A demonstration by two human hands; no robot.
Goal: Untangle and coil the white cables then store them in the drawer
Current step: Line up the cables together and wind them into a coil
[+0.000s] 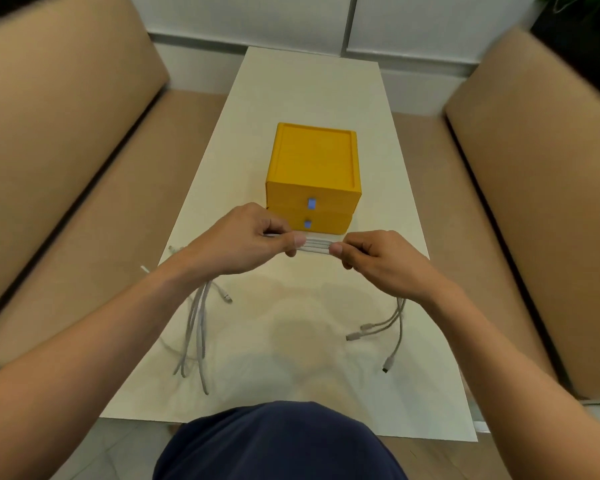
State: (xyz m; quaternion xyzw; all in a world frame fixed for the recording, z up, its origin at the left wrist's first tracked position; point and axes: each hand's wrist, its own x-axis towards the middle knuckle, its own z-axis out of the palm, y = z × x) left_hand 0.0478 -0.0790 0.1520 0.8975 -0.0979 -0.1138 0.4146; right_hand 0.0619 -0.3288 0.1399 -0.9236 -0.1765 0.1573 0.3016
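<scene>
Head view: left hand [246,242], right hand [378,259] pinch white cables [318,247] taut between; ends dangle outward.

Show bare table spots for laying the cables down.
Free: the far table behind the drawer unit; the near middle between the hanging ends of the cables. Crowded: just before the unit, where left hand and right hand hold them; loose ends clutter near left and right.

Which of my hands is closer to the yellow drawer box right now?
Left. The left hand overlaps the yellow drawer box at its lower front corner; the right hand sits just clear of the front. Both pinch the white cables.
</scene>
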